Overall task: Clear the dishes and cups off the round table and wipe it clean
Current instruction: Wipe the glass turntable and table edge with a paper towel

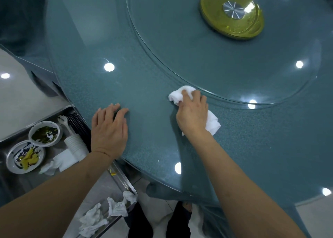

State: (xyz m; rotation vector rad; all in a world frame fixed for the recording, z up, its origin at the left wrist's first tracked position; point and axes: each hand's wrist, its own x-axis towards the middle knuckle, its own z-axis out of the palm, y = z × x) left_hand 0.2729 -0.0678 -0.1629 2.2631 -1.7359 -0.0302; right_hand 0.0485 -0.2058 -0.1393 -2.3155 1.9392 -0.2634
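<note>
The round table (144,61) has a teal speckled top under glass. My right hand (193,114) grips a crumpled white cloth (177,94) and presses it on the table, right at the near edge of the glass turntable (225,57). Part of the cloth sticks out behind my wrist. My left hand (109,129) rests flat on the table near its left edge, fingers straight, holding nothing. No dishes or cups stand on the table in view.
A steel tray (10,180) sits low at the left with two dirty dishes (44,133), a stack of white cups (75,146), a spoon and crumpled napkins (106,214). The turntable's gold hub (232,12) lies far right. My feet show below the table's edge.
</note>
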